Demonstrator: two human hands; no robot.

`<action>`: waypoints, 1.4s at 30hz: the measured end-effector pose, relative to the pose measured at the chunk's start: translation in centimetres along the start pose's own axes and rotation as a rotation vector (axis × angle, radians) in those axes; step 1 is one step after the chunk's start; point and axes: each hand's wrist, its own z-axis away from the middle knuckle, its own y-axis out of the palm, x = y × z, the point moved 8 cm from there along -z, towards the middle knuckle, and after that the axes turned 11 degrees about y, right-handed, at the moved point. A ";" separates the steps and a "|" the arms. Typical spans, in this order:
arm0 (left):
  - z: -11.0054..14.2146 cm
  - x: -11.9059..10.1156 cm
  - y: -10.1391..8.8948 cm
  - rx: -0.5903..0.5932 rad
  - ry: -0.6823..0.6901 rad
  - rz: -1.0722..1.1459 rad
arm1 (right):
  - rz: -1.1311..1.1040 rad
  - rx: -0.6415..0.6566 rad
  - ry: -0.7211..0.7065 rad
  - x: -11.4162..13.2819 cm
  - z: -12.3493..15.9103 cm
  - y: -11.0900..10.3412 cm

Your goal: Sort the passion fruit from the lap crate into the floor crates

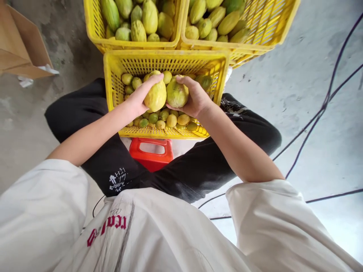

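My left hand (141,94) is wrapped round a large yellow papaya (156,94), thumb on top. Beside it, my right hand (194,96) grips a rounder, green-yellow papaya (177,93) with brownish marks. The two fruits are held side by side, close together or touching. Both are above a yellow plastic crate (167,55) between my knees. Smaller yellow and green fruits (171,121) lie in this crate, partly hidden by my hands.
Two more yellow crates (136,45) (265,26) stand beyond, with larger green-yellow papayas (149,17) in them. A red plastic stool (151,153) is below the near crate. An open cardboard box (25,41) stands at left. Black cables (323,107) cross the concrete floor at right.
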 end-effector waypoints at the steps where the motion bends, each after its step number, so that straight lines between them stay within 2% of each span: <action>1: 0.1 -0.2 0.0 0.014 0.034 -0.018 | -0.011 -0.007 -0.021 0.1 0.3 0.0; 5: 1.2 -1.2 -0.6 0.009 0.117 -0.102 | -0.031 0.084 -0.084 0.3 1.9 1.0; 7: 2.3 -1.5 -1.1 0.000 0.117 -0.075 | -0.032 0.155 -0.109 0.2 2.9 1.5; 9: 3.7 -1.6 -2.1 -0.005 0.114 -0.031 | -0.048 0.164 -0.139 -0.3 3.7 1.2; 12: 6.3 -1.4 -4.7 -0.028 0.120 -0.054 | -0.108 0.109 -0.168 -2.2 4.6 -0.3; 15: 8.4 -0.6 -7.0 -0.041 0.155 -0.133 | -0.157 0.116 -0.161 -5.1 4.9 -1.5; 18: 9.2 0.5 -8.1 -0.095 0.156 -0.117 | -0.204 0.070 -0.175 -7.2 4.4 -2.2; 22: 8.5 1.5 -7.2 -0.112 0.094 -0.050 | -0.204 0.025 -0.279 -7.2 3.9 -1.4; 28: 7.9 1.6 -7.0 -0.153 0.052 0.017 | -0.284 0.189 -0.240 -6.9 3.7 0.6; 34: 8.3 1.5 -6.9 -0.163 0.053 0.061 | -0.332 0.190 -0.229 -7.3 3.7 0.3; 42: 8.6 0.6 -6.5 -0.163 0.115 0.156 | -0.331 0.116 -0.317 -6.7 3.9 -0.5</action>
